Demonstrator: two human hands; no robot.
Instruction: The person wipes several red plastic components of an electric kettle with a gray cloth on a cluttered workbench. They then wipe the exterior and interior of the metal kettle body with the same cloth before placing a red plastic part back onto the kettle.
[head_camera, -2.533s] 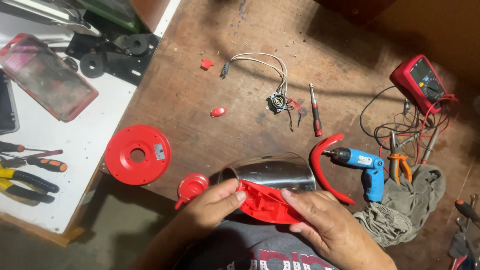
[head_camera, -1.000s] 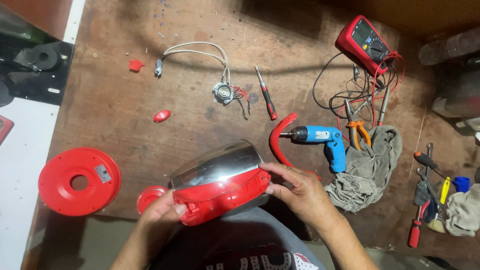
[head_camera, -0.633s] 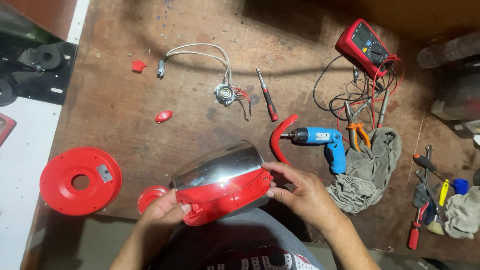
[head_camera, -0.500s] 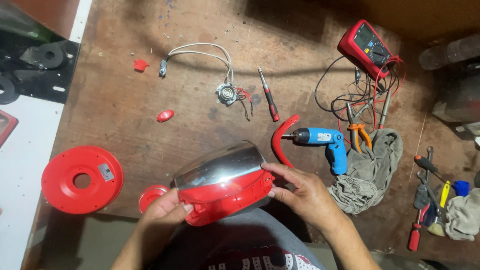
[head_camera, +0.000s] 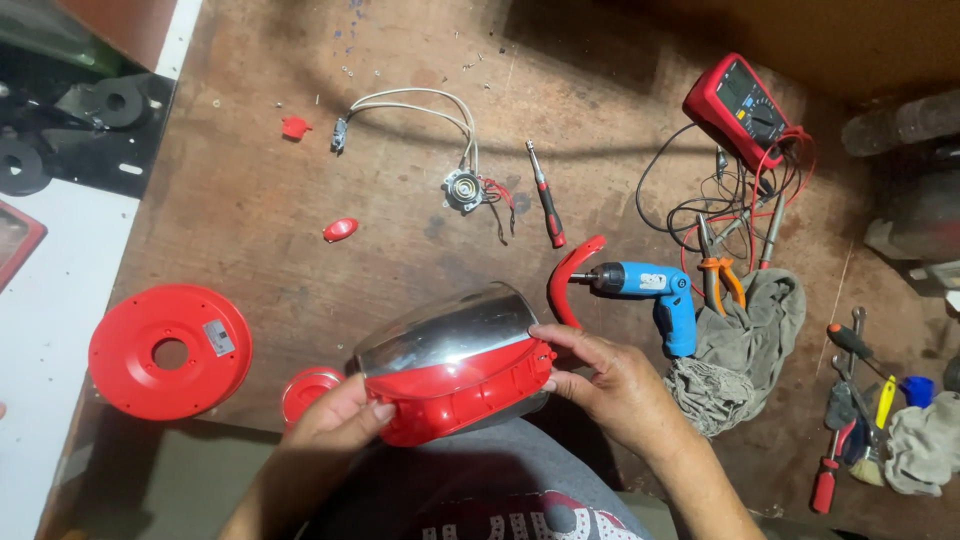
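Both hands now hold the kettle body (head_camera: 455, 370) lower and more level than a couple of seconds ago, its red base rim turned toward the person, so the underside seems ready for closer work. The left hand (head_camera: 335, 425) grips the rim's near left edge with thumb on top; the right hand (head_camera: 610, 385) pinches the right edge. The kettle rests at the near edge of the wooden surface (head_camera: 260, 200). Just beyond lie a red handle piece (head_camera: 565, 280) and a blue electric screwdriver (head_camera: 650, 290); to the left, a red round base (head_camera: 170, 350). Farther off sit a wired connector (head_camera: 465, 188) and a red multimeter (head_camera: 740, 110).
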